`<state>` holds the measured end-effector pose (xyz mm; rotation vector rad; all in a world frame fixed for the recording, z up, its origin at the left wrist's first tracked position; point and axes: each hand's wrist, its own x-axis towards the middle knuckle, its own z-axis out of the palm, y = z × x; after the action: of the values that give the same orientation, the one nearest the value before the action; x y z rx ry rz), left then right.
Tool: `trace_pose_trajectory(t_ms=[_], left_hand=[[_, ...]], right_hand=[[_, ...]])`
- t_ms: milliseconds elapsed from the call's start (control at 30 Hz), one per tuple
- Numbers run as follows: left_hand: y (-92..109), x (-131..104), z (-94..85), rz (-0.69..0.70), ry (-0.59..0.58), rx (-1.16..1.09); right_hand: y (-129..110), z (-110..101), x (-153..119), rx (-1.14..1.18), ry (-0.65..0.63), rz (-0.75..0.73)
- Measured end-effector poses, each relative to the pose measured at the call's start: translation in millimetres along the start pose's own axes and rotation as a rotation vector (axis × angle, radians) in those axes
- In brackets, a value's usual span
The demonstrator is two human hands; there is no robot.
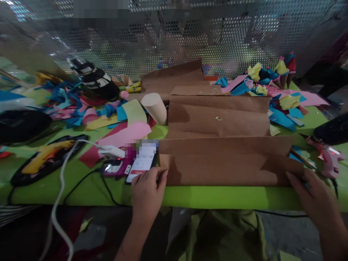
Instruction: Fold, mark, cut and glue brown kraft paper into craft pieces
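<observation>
A wide sheet of brown paper (225, 170) lies along the front of the green table, its near edge turned up. At its left end my left hand (149, 188) pinches the corner between thumb and fingers, beside a phone (143, 161). My right hand (312, 190) grips the right end, where the paper curls. Behind it lies another creased brown sheet (217, 116) with a small pale scrap on it.
A pale roll (154, 108) stands behind the phone. Cut coloured paper and a magenta power strip (119, 163) with cables lie left. Paper flowers (282, 72) and a pink glue gun (330, 159) are at the right. A perforated metal panel (163, 36) rises behind.
</observation>
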<state>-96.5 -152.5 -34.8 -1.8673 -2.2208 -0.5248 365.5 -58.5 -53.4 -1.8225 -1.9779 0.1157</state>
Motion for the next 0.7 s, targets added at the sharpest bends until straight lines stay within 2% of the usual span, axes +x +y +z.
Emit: trace_pose_trajectory(t_ms=[167,300,533,700], left_hand=[[-0.9,-3.0,1.3,0.028,0.028,0.058],[-1.8,-4.2,2.3,0.015,0.019,0.055],[1.6,-2.3,-3.5,-0.049,-0.052,0.067],[1.0,-4.1,-4.6,-0.018,-0.04,0.112]], right_hand=[[-0.1,4.5,-1.4,-0.049,-0.008,-0.055],[1.2,10.1,-1.0,-0.046,0.041,0.002],[-12.9,3.9,-1.6,0.038,-0.003,0.059],[-8.5,5.9,-0.8,0.044,-0.014,-0.043]])
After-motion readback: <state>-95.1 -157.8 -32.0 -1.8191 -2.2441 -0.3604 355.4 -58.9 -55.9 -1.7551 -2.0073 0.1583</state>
